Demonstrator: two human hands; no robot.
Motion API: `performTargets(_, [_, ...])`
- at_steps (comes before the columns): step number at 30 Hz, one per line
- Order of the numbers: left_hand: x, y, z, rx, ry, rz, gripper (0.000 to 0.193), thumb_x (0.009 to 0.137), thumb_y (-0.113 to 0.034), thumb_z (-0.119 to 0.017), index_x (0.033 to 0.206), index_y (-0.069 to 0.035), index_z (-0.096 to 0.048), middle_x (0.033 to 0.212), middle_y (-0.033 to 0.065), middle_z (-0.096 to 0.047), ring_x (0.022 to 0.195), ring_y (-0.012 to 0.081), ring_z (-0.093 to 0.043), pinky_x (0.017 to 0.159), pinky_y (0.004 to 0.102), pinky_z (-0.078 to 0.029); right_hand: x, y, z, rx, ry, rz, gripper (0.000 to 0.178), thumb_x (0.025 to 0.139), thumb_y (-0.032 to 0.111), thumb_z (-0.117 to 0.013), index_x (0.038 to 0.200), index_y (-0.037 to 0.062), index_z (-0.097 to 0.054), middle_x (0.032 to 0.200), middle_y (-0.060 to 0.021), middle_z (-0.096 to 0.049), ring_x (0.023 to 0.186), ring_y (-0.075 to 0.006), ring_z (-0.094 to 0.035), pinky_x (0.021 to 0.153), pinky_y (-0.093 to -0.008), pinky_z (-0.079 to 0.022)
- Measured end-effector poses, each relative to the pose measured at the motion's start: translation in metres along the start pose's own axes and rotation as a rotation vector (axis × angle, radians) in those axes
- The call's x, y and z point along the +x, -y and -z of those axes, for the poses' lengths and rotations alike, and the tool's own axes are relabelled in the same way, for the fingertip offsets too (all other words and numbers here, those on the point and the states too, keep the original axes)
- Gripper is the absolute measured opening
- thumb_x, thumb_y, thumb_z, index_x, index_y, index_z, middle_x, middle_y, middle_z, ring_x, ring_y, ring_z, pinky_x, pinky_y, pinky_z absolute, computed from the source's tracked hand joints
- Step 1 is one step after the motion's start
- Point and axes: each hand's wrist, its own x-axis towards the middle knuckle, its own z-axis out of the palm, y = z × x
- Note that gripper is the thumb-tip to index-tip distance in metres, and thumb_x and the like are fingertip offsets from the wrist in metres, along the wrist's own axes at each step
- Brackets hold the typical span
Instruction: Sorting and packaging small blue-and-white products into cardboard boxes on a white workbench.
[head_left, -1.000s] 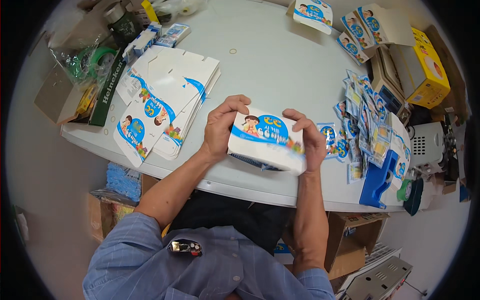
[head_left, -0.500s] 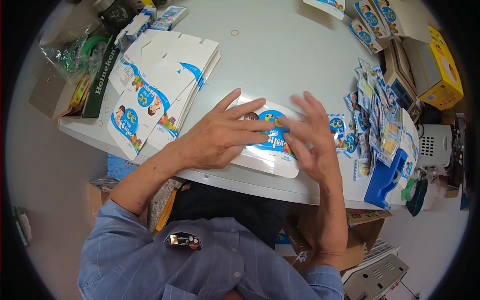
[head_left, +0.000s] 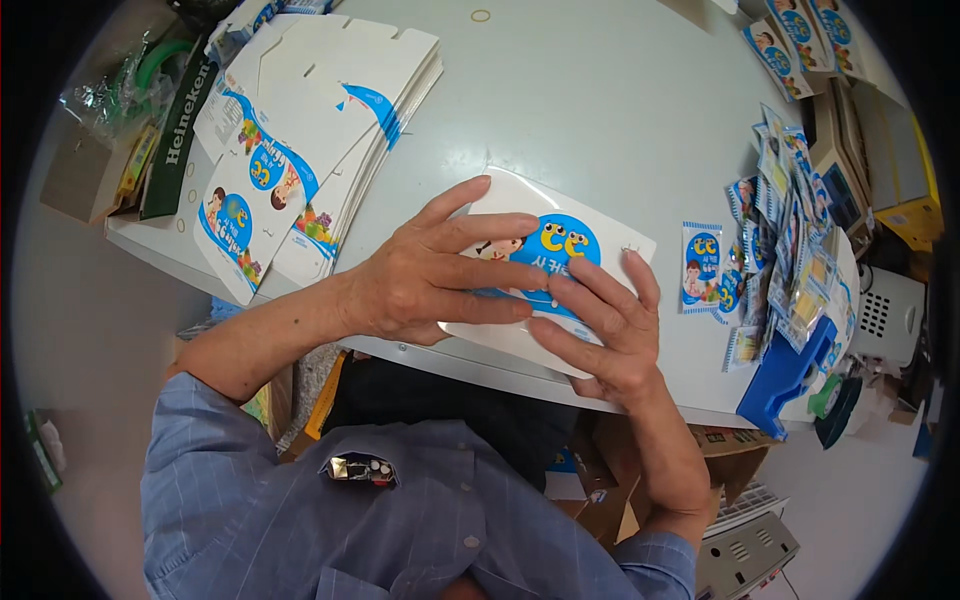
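Observation:
A flat white carton (head_left: pixel 612 228) printed with a blue circle and a cartoon figure is between both hands at the table's near edge. It sits at a slant there, its near side by the edge. My left hand (head_left: pixel 415 270) grips its left part, four fingers spread over the printed face and the thumb hidden. From the right, my right hand (head_left: pixel 610 335) holds it, fingers bent over the top and the thumb partly showing below the near edge. Fingertips of the two hands almost meet over the blue print.
Left of the hands lies a stack of flat printed cartons (head_left: pixel 330 130), beside a green box (head_left: pixel 180 140). On the right are a pile of small sachets (head_left: pixel 780 215), a single sachet (head_left: pixel 703 262) and a blue tape dispenser (head_left: pixel 785 385). Printed boxes (head_left: pixel 785 50) stand at the far right.
My right hand, blurred and raised over the carton before, has come down and closed on its near right side. The carton has tilted and its near edge is lifted. The view has shifted slightly.

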Motion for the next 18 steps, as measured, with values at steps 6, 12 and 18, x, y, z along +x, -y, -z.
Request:
performTargets(6, [-0.006,0.001,-0.009,0.017,-0.054,-0.025,0.033,0.084,-0.014,-0.08,0.115,-0.025,-0.076,0.133,-0.0035,-0.069,0.139,0.0289,-0.053,0.124,0.0643,-0.022,-0.003,-0.001,-0.003,0.082,-0.038,-0.041,0.038,0.083,0.014,-0.072,0.12,0.0255,-0.076,0.131,-0.0022,-0.071,0.129,-0.0229,-0.062,0.123,-0.0498,-0.027])
performTargets(12, [-0.008,0.004,-0.016,0.196,-0.084,-0.151,0.042,0.079,-0.024,-0.086,0.119,-0.031,-0.074,0.139,-0.0031,-0.065,0.138,0.0318,-0.053,0.121,0.068,-0.026,-0.005,-0.006,0.005,-0.003,0.029,0.04,0.035,0.085,0.03,-0.079,0.12,0.0287,-0.076,0.135,0.0012,-0.068,0.132,-0.0227,-0.059,0.124,-0.0491,-0.025])
performTargets(18, [-0.003,-0.004,0.0,0.047,0.007,-0.081,0.043,0.076,-0.025,-0.088,0.116,-0.028,-0.075,0.137,-0.002,-0.066,0.141,0.0312,-0.051,0.121,0.0665,-0.026,-0.005,0.003,-0.004,0.053,-0.068,-0.035,0.041,0.08,0.02,-0.084,0.12,0.0251,-0.075,0.136,-0.0001,-0.068,0.134,-0.0223,-0.057,0.124,-0.0493,-0.026])
